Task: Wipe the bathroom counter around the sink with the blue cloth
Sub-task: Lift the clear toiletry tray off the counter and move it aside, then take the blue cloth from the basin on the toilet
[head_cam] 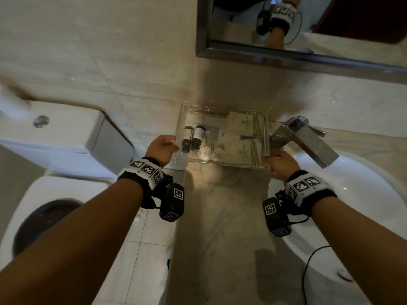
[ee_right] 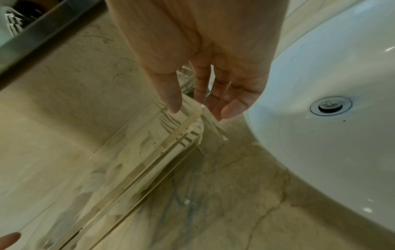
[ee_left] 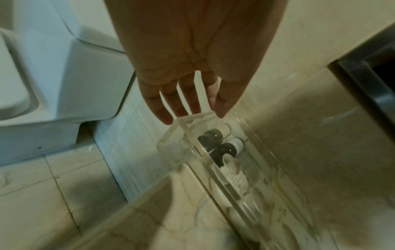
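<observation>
While both hands reach for the two ends of the clear tray (head_cam: 222,166), neither has a firm hold: the left hand (head_cam: 161,148) has straight, slightly spread fingers (ee_left: 183,99) touching or just above the tray's left end wall, and the right hand (head_cam: 280,162) has relaxed fingers (ee_right: 233,108) at the right end wall, thumb over the rim and not clamped. Between the hands the tray sits on the bench (head_cam: 220,216), against the wall, holding two dark-capped bottles (head_cam: 191,138), round packets and flat sachets (head_cam: 242,126). Just beyond the right hand stand the tap (head_cam: 308,139) and the white sink (head_cam: 352,205); out past the left hand is the toilet tank (head_cam: 66,133). No blue cloth shows in any view, so I cannot tell where it lies. My guess is the tray is being shifted to bare the surface under it. Smooth walls and a loose hold could let it slip or tilt, rolling the bottles out; its left end overhangs the bench edge, so a nudge leftward could drop it to the floor, while a swing rightward could knock the tap.
</observation>
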Tool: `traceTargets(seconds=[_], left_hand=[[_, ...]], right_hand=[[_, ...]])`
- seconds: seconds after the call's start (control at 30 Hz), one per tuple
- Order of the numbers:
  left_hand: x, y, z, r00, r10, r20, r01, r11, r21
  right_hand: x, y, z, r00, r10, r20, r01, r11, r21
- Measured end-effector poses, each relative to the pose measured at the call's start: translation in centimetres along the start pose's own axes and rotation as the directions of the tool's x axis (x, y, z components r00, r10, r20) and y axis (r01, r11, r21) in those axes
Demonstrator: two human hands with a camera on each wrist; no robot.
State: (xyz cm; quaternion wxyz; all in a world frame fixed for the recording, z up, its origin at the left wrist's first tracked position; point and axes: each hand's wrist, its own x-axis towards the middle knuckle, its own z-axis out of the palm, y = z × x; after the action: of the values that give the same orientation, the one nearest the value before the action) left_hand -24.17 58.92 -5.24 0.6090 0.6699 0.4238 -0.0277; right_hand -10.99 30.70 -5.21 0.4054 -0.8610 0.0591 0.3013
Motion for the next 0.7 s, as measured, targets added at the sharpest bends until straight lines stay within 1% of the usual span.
traceTargets(seconds=[0.07, 0.13, 0.2, 0.27, 0.37, 0.43, 0.57, 0.7], left_hand=[[-1.3, 0.1, 0.0, 1.000, 0.024, -0.011, -0.024, 0.999, 0.023], [-2.7, 0.2, 0.0, 0.998, 0.053, -0.015, -0.053, 0.998, 0.018], [-4.3, 0.2, 0.2, 0.998, 0.066, -0.002, -0.066, 0.998, 0.013], [-5.8, 0.2, 0.5, 0.997, 0.078, 0.014, -0.079, 0.996, 0.031], [-8.1, 0.1, 1.2, 0.995, 0.099, 0.030, -0.101, 0.992, 0.069], [-9.4, 0.3, 1.6, 0.992, 0.118, 0.048, -0.122, 0.989, 0.084], [-11.9, 0.6, 2.1, 0.990, 0.136, 0.037, -0.139, 0.983, 0.116], [-14.6, 0.3, 1.1, 0.988, 0.153, 0.026, -0.155, 0.964, 0.217]], right_hand=[[-0.6, -0.1, -0.3, 1.000, 0.015, 0.014, -0.016, 1.000, 0.026], [-1.5, -0.3, -0.5, 1.000, 0.017, 0.018, -0.017, 1.000, -0.010], [-2.3, -0.3, -0.7, 1.000, -0.009, 0.018, 0.010, 0.999, -0.045], [-3.3, -0.6, -0.7, 1.000, -0.017, -0.003, 0.017, 1.000, -0.020], [-4.6, -0.6, -0.8, 0.998, -0.055, 0.007, 0.055, 0.998, -0.031], [-5.6, -0.7, -1.0, 0.996, -0.088, 0.021, 0.088, 0.996, -0.025], [-7.4, -1.4, -0.8, 0.990, -0.120, 0.073, 0.122, 0.992, -0.030], [-10.0, -2.9, 0.4, 0.975, -0.177, 0.131, 0.189, 0.979, -0.081]])
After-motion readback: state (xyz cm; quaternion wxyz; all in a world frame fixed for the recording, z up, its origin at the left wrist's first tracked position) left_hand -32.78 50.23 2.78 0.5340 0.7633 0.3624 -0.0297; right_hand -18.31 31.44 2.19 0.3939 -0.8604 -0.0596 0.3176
